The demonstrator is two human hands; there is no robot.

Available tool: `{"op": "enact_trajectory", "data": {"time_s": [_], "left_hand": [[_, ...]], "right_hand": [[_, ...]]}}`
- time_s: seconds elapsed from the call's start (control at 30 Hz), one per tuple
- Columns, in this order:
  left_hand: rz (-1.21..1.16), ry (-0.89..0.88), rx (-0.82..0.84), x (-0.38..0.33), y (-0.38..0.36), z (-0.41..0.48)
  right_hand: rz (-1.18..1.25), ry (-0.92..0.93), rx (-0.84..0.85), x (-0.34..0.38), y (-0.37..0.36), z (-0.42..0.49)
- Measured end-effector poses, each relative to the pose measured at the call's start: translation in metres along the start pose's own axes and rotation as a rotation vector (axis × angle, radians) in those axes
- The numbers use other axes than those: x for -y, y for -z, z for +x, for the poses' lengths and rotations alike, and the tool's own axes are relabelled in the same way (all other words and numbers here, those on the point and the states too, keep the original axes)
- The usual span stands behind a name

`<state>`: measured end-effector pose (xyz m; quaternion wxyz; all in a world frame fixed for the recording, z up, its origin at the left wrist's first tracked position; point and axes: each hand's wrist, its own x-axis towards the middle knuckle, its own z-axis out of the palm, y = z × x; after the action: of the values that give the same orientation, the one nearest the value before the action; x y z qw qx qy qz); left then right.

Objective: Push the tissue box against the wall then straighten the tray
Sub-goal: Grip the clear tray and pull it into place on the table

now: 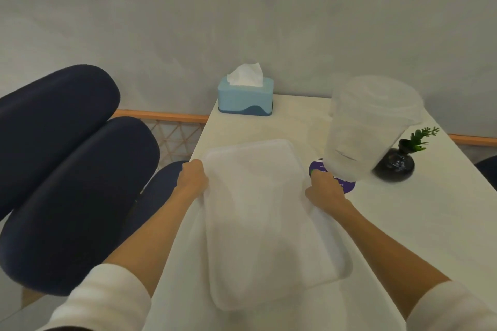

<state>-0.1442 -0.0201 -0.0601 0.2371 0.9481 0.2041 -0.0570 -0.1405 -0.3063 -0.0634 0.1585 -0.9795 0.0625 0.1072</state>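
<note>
I read the first half as done: the tissue box [245,98] sits at the far left corner of the worktop [419,212], its back at or very near the wall [242,13], with a tissue standing out of its slot. I cannot tell whether box and wall actually touch.

What is left is the tray [266,220]. It lies in the middle of the worktop, near me, and it looks skewed, its long edges running at an angle to the worktop's edges. I have both hands on it: my left hand [192,179] is closed over the left rim near the far corner, and my right hand [324,188] is closed over the right rim opposite. The tray's outline is blurred, so its exact angle is hard to judge. I would say the straightening is in hand but not finished.

The tray is empty. A clear lidded tub [372,126], also blurred, stands just right of the tray on a purple disc [347,187]; I see nothing inside it. Beyond it a dark vase [396,165] holds a green sprig.
</note>
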Motion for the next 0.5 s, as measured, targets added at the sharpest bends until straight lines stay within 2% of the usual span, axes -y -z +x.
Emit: {"op": "enact_trajectory", "data": {"time_s": [0.23,0.5], "left_hand": [[-0.164,-0.117,0.037,-0.006,-0.004,0.038],[-0.142,-0.147,-0.015,0.005,-0.001,0.065]], "right_hand": [[0.084,-0.088,-0.046,0.017,-0.002,0.027],[0.116,-0.097,-0.071,0.042,0.007,0.051]]}}
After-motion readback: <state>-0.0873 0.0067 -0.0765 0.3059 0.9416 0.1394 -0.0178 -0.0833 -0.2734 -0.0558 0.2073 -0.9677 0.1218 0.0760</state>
